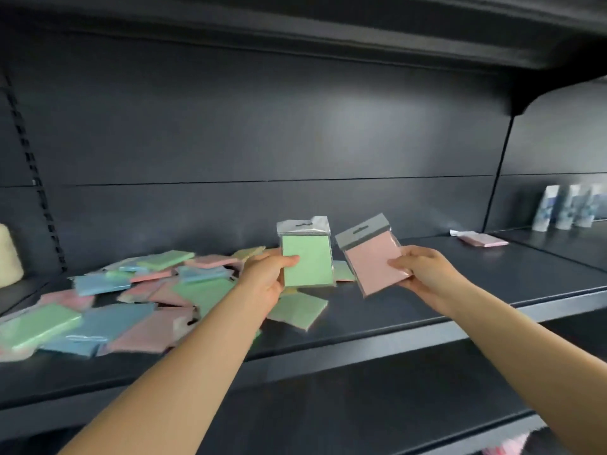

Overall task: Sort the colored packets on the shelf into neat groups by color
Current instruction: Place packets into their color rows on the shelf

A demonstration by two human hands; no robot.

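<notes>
Now we pinch a green packet (307, 261) in our left hand (262, 277) and a pink packet (374, 262) in our right hand (423, 269), above the shelf (427, 310), risking a slip past its near edge, though bare room lies right toward the pink stack (483, 240), away from the mixed heap (124, 290).
</notes>
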